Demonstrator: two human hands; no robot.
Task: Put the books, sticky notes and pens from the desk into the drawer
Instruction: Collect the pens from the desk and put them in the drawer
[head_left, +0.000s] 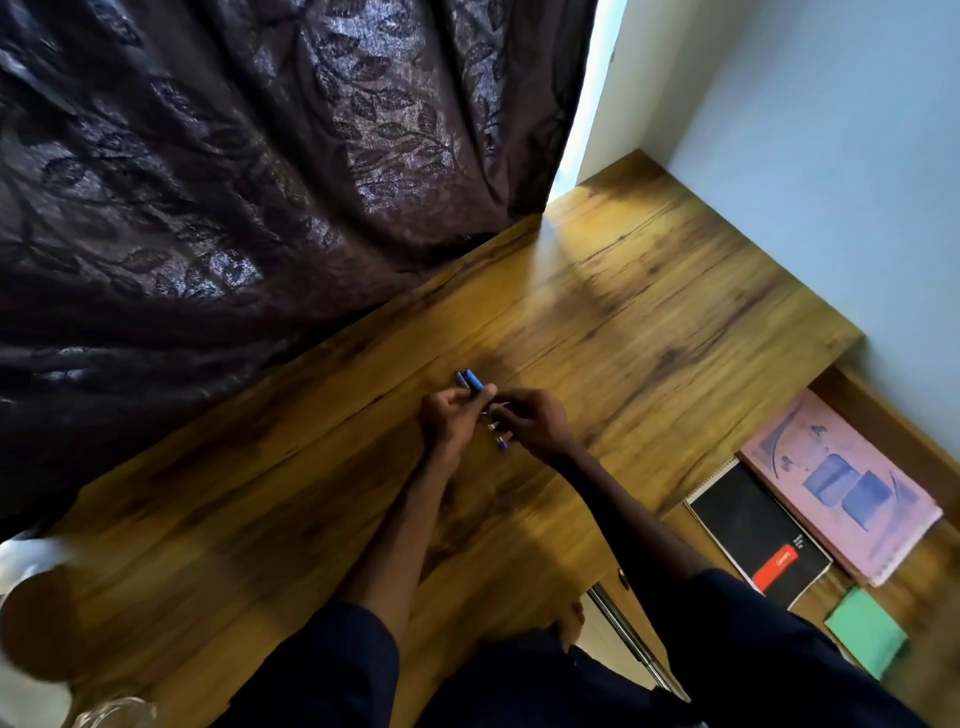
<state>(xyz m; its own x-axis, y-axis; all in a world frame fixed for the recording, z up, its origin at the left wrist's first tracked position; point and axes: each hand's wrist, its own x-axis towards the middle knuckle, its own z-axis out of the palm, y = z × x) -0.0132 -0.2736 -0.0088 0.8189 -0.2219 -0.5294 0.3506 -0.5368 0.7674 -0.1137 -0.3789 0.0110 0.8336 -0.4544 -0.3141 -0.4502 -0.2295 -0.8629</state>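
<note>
You wear a dark navy top whose 2 loose cloth sleeves end near your elbows, leaving both forearms bare.

Single head cam, tilted view fwd and down over wooden desk, hands near centre

Blue caps are seen on the gripped pens; right of them, a pink book and green sticky notes.

black notebook, red label with blurred white word, possibly "Luxor", other print unreadable
</note>
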